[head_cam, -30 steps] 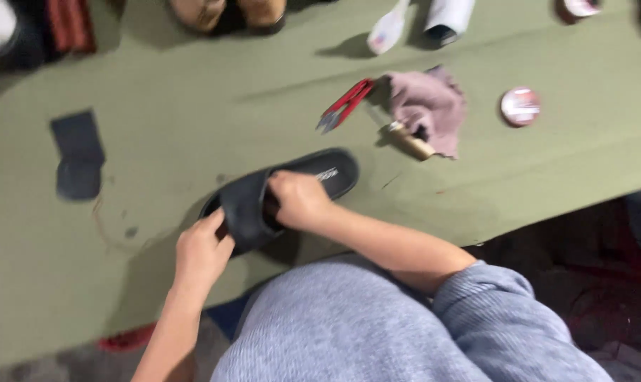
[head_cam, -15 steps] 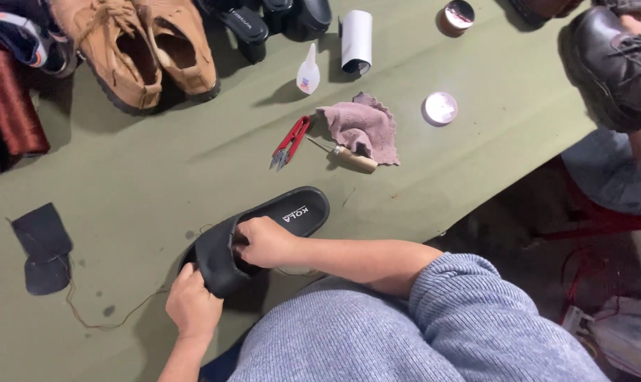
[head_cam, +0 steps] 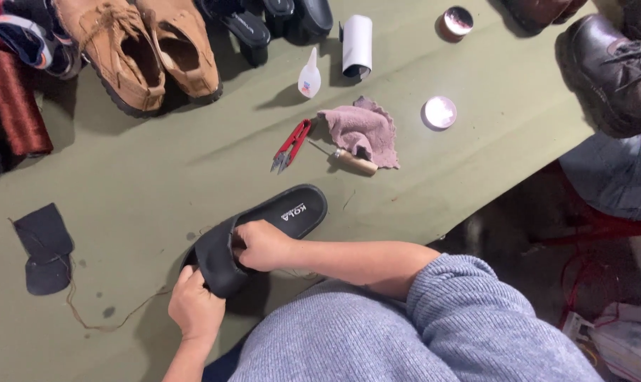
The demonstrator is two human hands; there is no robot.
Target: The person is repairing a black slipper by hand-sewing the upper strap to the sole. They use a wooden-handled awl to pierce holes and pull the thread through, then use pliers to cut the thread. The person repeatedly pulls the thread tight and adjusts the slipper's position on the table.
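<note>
Compared with a moment before, my view is now tilting further up the green cloth-covered table, so the tan suede shoes at 11 o'clock and the dark brown leather shoe at 2 o'clock are coming into sight. The black rubber slide sandal itself is staying in nearly the same place, near the table's front edge at about 7 o'clock from the red thread snips. I judge that the work on its strap is simply continuing.

My left hand is pressing from below against the toe end, fingers closed around the edge of the strap, wrist coming up from 6 o'clock. My right hand is lying across the sandal, fingers curled tight and gripping the strap from the 3 o'clock side, forearm stretched out from my grey knitted sleeve. The pink cloth is lying well apart, at 1 o'clock.
</note>
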